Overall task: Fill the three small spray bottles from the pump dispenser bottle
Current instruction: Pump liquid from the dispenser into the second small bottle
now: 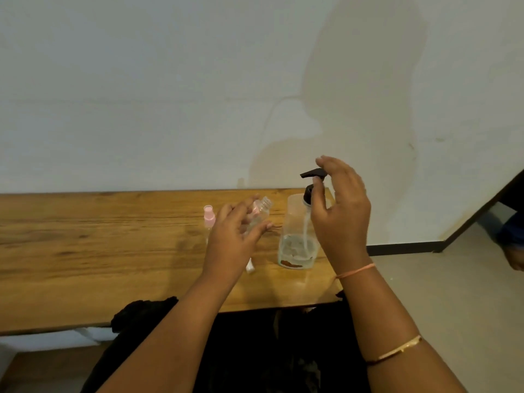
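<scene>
A clear pump dispenser bottle (295,239) with a black pump head (313,173) stands near the table's right end, a little liquid in its bottom. My right hand (340,211) hovers at the pump head, fingers relaxed and spread, the index finger just above the head. My left hand (232,239) holds an uncapped small clear spray bottle (262,212) between fingers and thumb, tilted with its neck toward the pump spout. A second small bottle with a pink spray cap (209,219) stands upright behind my left hand. A third small bottle is not visible.
A loose whitish spray cap (250,266) lies on the wooden table (99,251) below my left hand. The table ends just right of the pump bottle, with floor (425,293) beyond. A white wall is behind. Another person's arm (514,242) shows at the right edge.
</scene>
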The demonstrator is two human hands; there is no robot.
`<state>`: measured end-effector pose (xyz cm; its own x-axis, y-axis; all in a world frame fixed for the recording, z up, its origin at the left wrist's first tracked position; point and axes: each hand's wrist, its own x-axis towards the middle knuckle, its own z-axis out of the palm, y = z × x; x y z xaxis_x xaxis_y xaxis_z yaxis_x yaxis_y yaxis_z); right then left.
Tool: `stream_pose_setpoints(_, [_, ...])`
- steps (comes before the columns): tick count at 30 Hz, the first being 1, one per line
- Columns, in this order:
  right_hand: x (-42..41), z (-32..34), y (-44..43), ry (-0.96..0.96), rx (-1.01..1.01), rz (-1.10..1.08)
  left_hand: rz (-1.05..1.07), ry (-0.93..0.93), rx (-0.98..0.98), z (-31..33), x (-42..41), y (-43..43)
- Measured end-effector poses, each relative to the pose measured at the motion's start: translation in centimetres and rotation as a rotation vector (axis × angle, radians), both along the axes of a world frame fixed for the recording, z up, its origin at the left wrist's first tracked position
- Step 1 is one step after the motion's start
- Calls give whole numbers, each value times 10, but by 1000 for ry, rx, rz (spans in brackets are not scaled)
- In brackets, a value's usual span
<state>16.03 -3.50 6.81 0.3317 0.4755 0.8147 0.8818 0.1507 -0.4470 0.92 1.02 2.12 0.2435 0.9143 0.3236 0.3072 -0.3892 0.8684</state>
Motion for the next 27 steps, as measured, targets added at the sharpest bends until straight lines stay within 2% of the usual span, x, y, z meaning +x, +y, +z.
stream_pose_setpoints(3, [7,-9,8,30,-99,37,-45,7,20,6,9,3])
stream_pose_setpoints(7, [11,-8,13,20,-78,18,-93,-4,16,10,20,6])
stream_pose_setpoints(12, [13,-10,15,14,-55,19,-149,-9,107,11,29,15])
stream_pose_setpoints(15, [13,-11,15,27,-50,30,-141,-8,176,13,36,18])
stream_pose_setpoints(27, [12,-12,18,64,-30,39,-85,-164,202,17,38,29])
